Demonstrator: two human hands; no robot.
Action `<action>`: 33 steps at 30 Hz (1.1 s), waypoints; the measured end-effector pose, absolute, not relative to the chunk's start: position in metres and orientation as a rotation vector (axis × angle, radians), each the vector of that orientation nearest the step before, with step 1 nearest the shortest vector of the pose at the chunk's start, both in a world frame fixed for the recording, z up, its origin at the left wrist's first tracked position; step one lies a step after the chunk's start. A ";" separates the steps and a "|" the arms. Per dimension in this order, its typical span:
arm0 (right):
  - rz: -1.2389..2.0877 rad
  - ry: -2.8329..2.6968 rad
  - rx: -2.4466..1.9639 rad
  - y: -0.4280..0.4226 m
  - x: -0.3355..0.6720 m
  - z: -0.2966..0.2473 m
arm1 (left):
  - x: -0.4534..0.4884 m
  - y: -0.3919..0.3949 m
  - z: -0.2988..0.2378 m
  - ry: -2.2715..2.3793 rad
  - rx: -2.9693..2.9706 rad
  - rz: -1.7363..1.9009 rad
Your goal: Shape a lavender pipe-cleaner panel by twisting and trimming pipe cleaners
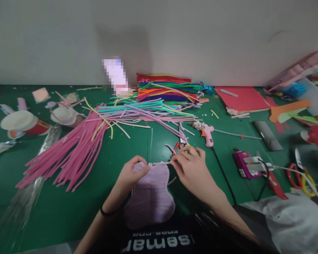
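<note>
My left hand (131,173) is closed on the top left edge of a fuzzy lilac pipe-cleaner piece (151,197) that rests on the green table (69,211) in front of me. My right hand (192,167) pinches the end of a lilac pipe cleaner (161,163) that runs along the piece's top edge between both hands. Small red-handled pliers (178,145) lie just beyond my right hand.
Loose pink pipe cleaners (69,155) fan across the left; a multicoloured stack (166,90) sits at the back. A pink glue gun (207,133), red paper sheets (243,98), a purple tool (242,162), scissors (300,174) and paper cups (23,123) surround the work.
</note>
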State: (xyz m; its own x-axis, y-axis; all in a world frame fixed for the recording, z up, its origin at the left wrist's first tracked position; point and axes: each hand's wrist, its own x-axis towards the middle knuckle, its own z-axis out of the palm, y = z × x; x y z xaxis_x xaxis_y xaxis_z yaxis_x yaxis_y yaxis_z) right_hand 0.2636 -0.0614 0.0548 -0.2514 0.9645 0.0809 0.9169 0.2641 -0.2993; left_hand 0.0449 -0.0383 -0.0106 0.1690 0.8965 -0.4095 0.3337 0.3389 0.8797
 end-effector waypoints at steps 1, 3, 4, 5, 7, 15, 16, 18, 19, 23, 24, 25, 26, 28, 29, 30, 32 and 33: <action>0.267 -2.298 -1.744 -0.062 0.263 0.056 | 0.045 -0.039 -0.010 1.401 1.240 0.593; 0.245 -2.327 -1.725 -0.062 0.261 0.056 | 0.044 -0.041 -0.010 1.403 1.277 0.608; 0.241 -2.351 -1.703 -0.062 0.260 0.056 | 0.044 -0.042 -0.010 1.399 1.288 0.611; 0.242 -2.377 -1.673 -0.062 0.258 0.055 | 0.044 -0.042 -0.010 1.392 1.292 0.612; 0.270 -2.415 -1.606 -0.061 0.253 0.051 | 0.044 -0.043 -0.011 1.368 1.283 0.599; 0.513 -2.310 -1.507 -0.057 0.248 0.034 | 0.045 -0.042 -0.015 1.364 1.178 0.586; 0.533 -2.288 -1.522 -0.057 0.249 0.033 | 0.045 -0.042 -0.015 1.352 1.160 0.574; 0.567 -2.250 -1.547 -0.058 0.250 0.032 | 0.046 -0.043 -0.015 1.340 1.146 0.584; 0.575 -2.238 -1.557 -0.058 0.251 0.032 | 0.047 -0.043 -0.014 1.348 1.149 0.602; 0.555 -2.237 -1.590 -0.060 0.250 0.030 | 0.049 -0.042 -0.012 1.405 1.211 0.685; 0.548 -2.243 -1.594 -0.060 0.250 0.030 | 0.050 -0.042 -0.012 1.411 1.224 0.698; 0.542 -2.248 -1.599 -0.061 0.249 0.029 | 0.050 -0.041 -0.013 1.413 1.230 0.708; 0.538 -2.255 -1.603 -0.062 0.249 0.029 | 0.050 -0.041 -0.014 1.412 1.229 0.716; 0.532 -2.270 -1.616 -0.064 0.249 0.028 | 0.050 -0.040 -0.015 1.413 1.209 0.725; 0.527 -2.276 -1.627 -0.065 0.249 0.028 | 0.050 -0.040 -0.016 1.413 1.193 0.726; 0.522 -2.281 -1.638 -0.066 0.249 0.028 | 0.050 -0.040 -0.016 1.412 1.170 0.727; 0.505 -2.287 -1.664 -0.068 0.249 0.029 | 0.051 -0.041 -0.016 1.412 1.100 0.728; 0.496 -2.288 -1.674 -0.068 0.249 0.030 | 0.052 -0.041 -0.015 1.407 1.053 0.730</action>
